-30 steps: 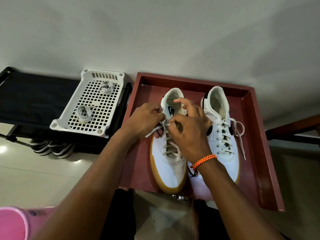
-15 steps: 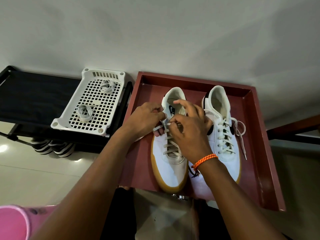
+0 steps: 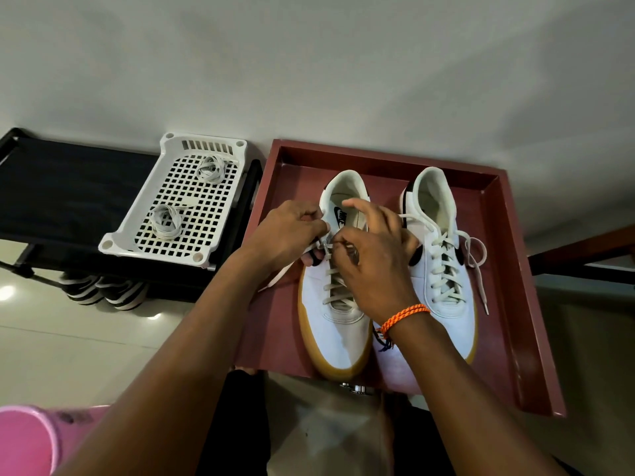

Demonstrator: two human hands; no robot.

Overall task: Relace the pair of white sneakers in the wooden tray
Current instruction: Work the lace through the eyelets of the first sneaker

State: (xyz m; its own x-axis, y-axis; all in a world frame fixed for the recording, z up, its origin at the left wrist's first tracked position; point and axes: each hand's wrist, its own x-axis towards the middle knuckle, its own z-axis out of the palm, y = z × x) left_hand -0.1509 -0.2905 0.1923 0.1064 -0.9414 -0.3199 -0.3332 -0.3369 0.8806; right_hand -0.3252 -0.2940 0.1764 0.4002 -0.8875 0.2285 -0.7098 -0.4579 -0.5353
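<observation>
- Inside the wooden tray (image 3: 515, 304): pair of white sneakers, side by side, toes toward the person, heels toward the far wall of the tray.
- Left sneaker (image 3: 338, 333): long axis runs near to far; lace (image 3: 338, 286) crossed up the lower eyelets, top eyelets by the tongue under work.
- Left hand (image 3: 288, 235): at the sneaker's left upper edge, fingers curled, pinching a lace end; loose tail trails down-left onto the tray floor.
- Right hand (image 3: 374, 255): over the sneaker's throat, thumb and fingers pinched on the lace at the same top row; index finger raised free. Hands nearly touching.
- Key relation, as judged: next eyelet lies just beyond both hands, toward the heel; the left hand sits nearer the left-side holes.
- Right sneaker (image 3: 443, 269): fully laced, ends untied, draped over its right side, close to the tray's right wall.
- Open room: bare tray floor left of the left sneaker for drawing slack; narrow gap between the two sneakers.
- Beside the tray, left: white plastic basket (image 3: 130, 235) holding two coiled spare laces.
</observation>
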